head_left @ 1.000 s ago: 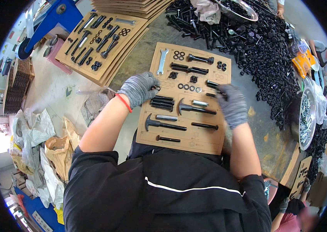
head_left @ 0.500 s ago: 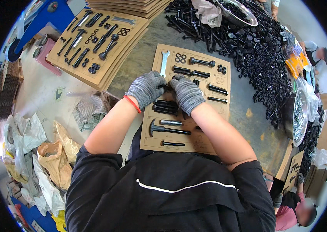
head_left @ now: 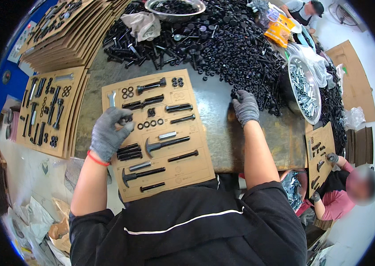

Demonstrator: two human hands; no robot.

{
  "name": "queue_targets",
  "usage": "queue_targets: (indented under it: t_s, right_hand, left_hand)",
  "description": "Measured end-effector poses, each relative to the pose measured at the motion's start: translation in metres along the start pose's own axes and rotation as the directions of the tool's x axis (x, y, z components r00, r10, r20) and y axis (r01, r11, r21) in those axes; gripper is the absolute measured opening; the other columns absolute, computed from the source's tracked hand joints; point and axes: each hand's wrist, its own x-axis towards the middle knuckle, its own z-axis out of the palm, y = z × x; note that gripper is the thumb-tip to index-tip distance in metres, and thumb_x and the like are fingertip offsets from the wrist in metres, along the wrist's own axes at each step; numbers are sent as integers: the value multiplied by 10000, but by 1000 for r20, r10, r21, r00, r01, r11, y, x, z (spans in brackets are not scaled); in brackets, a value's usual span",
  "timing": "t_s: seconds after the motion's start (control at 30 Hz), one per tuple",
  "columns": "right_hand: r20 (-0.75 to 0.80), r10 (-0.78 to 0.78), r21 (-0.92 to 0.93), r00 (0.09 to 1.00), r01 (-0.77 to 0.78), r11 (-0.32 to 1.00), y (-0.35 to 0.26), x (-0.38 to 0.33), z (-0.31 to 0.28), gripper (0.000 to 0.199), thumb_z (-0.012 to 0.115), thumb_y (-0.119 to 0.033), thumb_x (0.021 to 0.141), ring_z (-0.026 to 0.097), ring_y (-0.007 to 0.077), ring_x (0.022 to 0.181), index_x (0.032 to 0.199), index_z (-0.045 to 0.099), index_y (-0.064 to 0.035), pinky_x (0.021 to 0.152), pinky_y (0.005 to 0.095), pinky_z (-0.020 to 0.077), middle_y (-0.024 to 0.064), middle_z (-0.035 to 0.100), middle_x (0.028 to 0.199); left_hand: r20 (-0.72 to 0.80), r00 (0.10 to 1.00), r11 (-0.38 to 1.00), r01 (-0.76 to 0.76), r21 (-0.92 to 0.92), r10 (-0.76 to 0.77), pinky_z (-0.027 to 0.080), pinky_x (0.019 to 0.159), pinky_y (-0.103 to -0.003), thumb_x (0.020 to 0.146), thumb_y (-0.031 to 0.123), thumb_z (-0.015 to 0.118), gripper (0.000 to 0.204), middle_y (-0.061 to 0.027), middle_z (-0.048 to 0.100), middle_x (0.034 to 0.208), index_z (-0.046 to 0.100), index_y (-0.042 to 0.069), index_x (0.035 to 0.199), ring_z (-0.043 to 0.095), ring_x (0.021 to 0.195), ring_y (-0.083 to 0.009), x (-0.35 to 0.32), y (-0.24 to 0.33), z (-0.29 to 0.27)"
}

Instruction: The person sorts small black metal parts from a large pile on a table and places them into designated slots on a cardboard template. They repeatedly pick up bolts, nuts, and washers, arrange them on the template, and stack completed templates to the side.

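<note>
left grey-gloved hand rests curled on the brown cardboard template sheet, fingertips pinching a small black part near the washers. right gloved hand, fingers loosely spread, reaches the black bolt pile edge.

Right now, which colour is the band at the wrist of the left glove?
Red: the band edges the grey left glove, clearest in the head view.

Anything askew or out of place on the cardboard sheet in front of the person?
Nothing stands out. The parts on the cardboard sheet lie in tidy rows; the left hand rests on its left side, the right hand reaches the loose black fastener heap.
</note>
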Motion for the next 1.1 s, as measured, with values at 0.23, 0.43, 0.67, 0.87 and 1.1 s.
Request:
queue_targets:
  t_s: [0.23,0.43,0.67,0.87,1.1]
  right_hand:
    - [129,-7,56,992,0,998,27,7,-1,265,668,-290,832,638,353,933,986,686,-74,841,428,504,182,676,999]
    - [-160,-60,109,985,78,991,48,16,-7,239,612,-226,864,620,356,958,1057,665,-95,849,441,498,189,660,1015]
    - [-106,-106,12,989,108,994,59,32,-6,228,634,-113,800,612,340,932,1026,657,-95,827,422,507,172,628,994]
    - [131,-59,15,990,58,998,60,15,-32,285,720,-140,719,613,344,924,986,660,-62,830,410,506,182,624,996]
    - [-35,-128,-12,991,128,992,38,20,-9,416,736,-225,745,563,336,1071,1124,635,-85,950,404,458,159,601,1132]
  left_hand:
    - [482,876,998,45,-34,-23,519,855,-318,833,209,710,296,-119,666,1066,670,49,1079,644,946,-212,119,83,129]
    - [509,847,966,22,256,-154,479,948,-394,743,356,759,613,-193,593,1217,575,62,1248,602,1086,-336,162,132,236]
    - [561,774,915,57,400,-294,488,917,-408,723,371,767,599,-217,599,1169,599,29,1186,605,1069,-344,160,140,243]
    - [553,819,952,-24,305,-156,530,798,-395,762,260,722,381,-182,685,932,643,-1,1028,669,871,-326,153,116,252]
    - [304,953,1000,1,24,-8,532,808,-360,745,143,744,335,-158,681,989,654,49,1054,662,884,-282,178,94,286]
